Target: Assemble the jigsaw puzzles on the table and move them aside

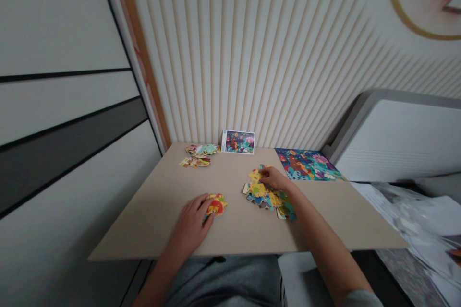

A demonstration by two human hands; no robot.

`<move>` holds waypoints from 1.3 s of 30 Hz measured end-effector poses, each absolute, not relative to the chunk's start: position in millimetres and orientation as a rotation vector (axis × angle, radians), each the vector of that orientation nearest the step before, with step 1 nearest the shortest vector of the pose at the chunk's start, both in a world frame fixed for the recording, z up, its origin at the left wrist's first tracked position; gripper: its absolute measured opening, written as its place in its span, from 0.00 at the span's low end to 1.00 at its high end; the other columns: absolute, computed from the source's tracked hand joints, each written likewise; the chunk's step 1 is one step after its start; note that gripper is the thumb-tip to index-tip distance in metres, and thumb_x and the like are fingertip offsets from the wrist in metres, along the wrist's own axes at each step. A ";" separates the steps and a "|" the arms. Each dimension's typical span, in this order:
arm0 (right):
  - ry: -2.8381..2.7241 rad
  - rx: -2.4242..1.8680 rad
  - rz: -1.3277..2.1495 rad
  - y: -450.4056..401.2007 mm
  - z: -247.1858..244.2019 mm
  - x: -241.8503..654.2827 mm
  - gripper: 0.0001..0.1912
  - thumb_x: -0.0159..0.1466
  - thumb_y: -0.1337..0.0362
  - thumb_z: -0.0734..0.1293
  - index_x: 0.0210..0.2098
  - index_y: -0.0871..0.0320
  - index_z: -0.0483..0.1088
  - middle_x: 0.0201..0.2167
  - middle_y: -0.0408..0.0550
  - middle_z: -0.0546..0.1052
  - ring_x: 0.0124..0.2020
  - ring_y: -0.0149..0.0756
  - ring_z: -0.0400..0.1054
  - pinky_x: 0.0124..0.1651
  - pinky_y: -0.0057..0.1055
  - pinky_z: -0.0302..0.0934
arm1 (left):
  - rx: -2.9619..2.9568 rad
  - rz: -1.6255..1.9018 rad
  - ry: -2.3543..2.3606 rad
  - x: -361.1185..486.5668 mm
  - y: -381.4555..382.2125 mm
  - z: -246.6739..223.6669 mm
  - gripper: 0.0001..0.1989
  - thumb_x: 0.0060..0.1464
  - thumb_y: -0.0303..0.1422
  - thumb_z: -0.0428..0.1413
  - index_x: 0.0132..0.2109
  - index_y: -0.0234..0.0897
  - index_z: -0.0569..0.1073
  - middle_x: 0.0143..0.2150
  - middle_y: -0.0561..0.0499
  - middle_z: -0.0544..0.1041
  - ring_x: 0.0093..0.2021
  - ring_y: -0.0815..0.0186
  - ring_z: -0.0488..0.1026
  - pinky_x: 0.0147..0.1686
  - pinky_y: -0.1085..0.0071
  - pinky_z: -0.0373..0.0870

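Note:
My left hand [193, 220] rests on the table, its fingers curved around the left side of a small stack of red and yellow puzzle pieces [217, 205]. Over the top of a larger pile of yellow, blue and green puzzle pieces [264, 195], my right hand [274, 177] has its fingertips pressed together at a yellow piece [255, 175]. Part of the pile's right side lies beneath my right forearm. Whatever sits between the right fingertips is too small to make out fully.
Two heaps of puzzle pieces [196, 161] lie at the table's back left. A picture card [238, 142] leans against the ribbed wall. A colourful puzzle picture [309, 165] lies flat at the back right. The beige table [154, 211] ends just before my lap.

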State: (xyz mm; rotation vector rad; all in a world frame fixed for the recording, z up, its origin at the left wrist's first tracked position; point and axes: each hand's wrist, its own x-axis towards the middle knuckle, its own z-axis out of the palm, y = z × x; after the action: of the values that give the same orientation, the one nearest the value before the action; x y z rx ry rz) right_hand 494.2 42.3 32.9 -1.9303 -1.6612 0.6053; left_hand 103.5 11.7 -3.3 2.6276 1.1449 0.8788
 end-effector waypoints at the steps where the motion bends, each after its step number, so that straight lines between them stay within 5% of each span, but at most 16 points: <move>1: -1.624 -1.922 0.602 41.8 32.0 494.1 0.21 0.50 0.66 0.76 0.45 0.60 0.79 0.30 0.44 0.79 0.33 0.37 0.72 0.39 0.30 0.66 | 2.624 0.884 1.148 103.6 11.8 -3.6 0.20 0.63 0.35 0.53 0.61 0.42 0.70 0.61 0.44 0.72 0.60 0.54 0.70 0.61 0.52 0.68; 6: -1.423 -1.852 0.538 39.3 35.0 489.5 0.19 0.45 0.68 0.77 0.38 0.59 0.74 0.29 0.43 0.78 0.31 0.35 0.71 0.35 0.29 0.65 | 2.601 0.930 1.141 103.5 12.0 -5.2 0.23 0.63 0.36 0.53 0.64 0.42 0.68 0.62 0.44 0.72 0.61 0.53 0.69 0.61 0.52 0.68; 11: -1.340 -1.676 0.558 36.0 52.1 453.4 0.15 0.60 0.58 0.69 0.44 0.58 0.70 0.30 0.45 0.77 0.29 0.33 0.71 0.33 0.27 0.65 | 2.573 0.939 1.138 103.7 11.3 -4.2 0.30 0.63 0.38 0.54 0.70 0.41 0.59 0.64 0.42 0.70 0.63 0.53 0.68 0.62 0.52 0.66; 15: -1.501 -1.451 0.799 31.6 60.2 402.7 0.21 0.61 0.53 0.70 0.49 0.59 0.72 0.28 0.44 0.78 0.25 0.32 0.70 0.29 0.27 0.64 | 2.569 0.943 1.168 105.2 10.3 -1.8 0.38 0.64 0.40 0.54 0.74 0.40 0.48 0.69 0.39 0.64 0.67 0.51 0.64 0.63 0.51 0.65; 18: -1.727 -1.601 0.648 32.3 63.7 390.2 0.20 0.63 0.54 0.69 0.51 0.58 0.74 0.36 0.48 0.81 0.33 0.35 0.74 0.36 0.28 0.66 | 2.590 0.912 1.205 105.0 9.4 -0.4 0.40 0.64 0.40 0.54 0.75 0.40 0.43 0.72 0.37 0.58 0.70 0.49 0.59 0.63 0.51 0.65; 21: -1.726 -1.987 0.275 35.1 68.1 415.9 0.17 0.69 0.59 0.63 0.52 0.58 0.76 0.46 0.55 0.81 0.45 0.39 0.75 0.49 0.31 0.65 | 2.661 0.847 1.168 103.1 8.8 0.6 0.33 0.64 0.39 0.53 0.73 0.46 0.54 0.73 0.41 0.56 0.68 0.49 0.61 0.62 0.51 0.66; 25: -1.631 -2.188 0.128 32.5 68.8 471.3 0.19 0.68 0.64 0.63 0.57 0.62 0.73 0.56 0.64 0.76 0.57 0.49 0.69 0.58 0.38 0.59 | 2.712 0.815 1.091 101.3 9.1 1.5 0.23 0.65 0.38 0.53 0.66 0.49 0.67 0.68 0.46 0.66 0.64 0.53 0.67 0.62 0.51 0.66; 32: -1.633 -2.203 0.195 25.5 56.7 503.8 0.21 0.63 0.64 0.69 0.55 0.58 0.74 0.53 0.57 0.78 0.55 0.47 0.70 0.55 0.36 0.61 | 2.657 0.833 1.131 103.9 10.9 -2.6 0.21 0.64 0.38 0.54 0.63 0.45 0.69 0.64 0.46 0.70 0.62 0.54 0.68 0.61 0.53 0.67; 39: -1.491 -1.986 0.316 31.7 75.8 481.4 0.21 0.64 0.62 0.66 0.53 0.66 0.74 0.43 0.58 0.81 0.40 0.43 0.76 0.44 0.36 0.67 | 2.563 0.994 1.307 105.3 17.5 -14.1 0.22 0.64 0.35 0.52 0.64 0.39 0.66 0.62 0.40 0.70 0.61 0.51 0.68 0.61 0.50 0.67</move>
State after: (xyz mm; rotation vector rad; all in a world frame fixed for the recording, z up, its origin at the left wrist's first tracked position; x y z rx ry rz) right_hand 481.4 31.7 75.8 -1.9859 -1.4912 0.3159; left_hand 105.3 17.5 -14.1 2.5633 1.3072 0.9942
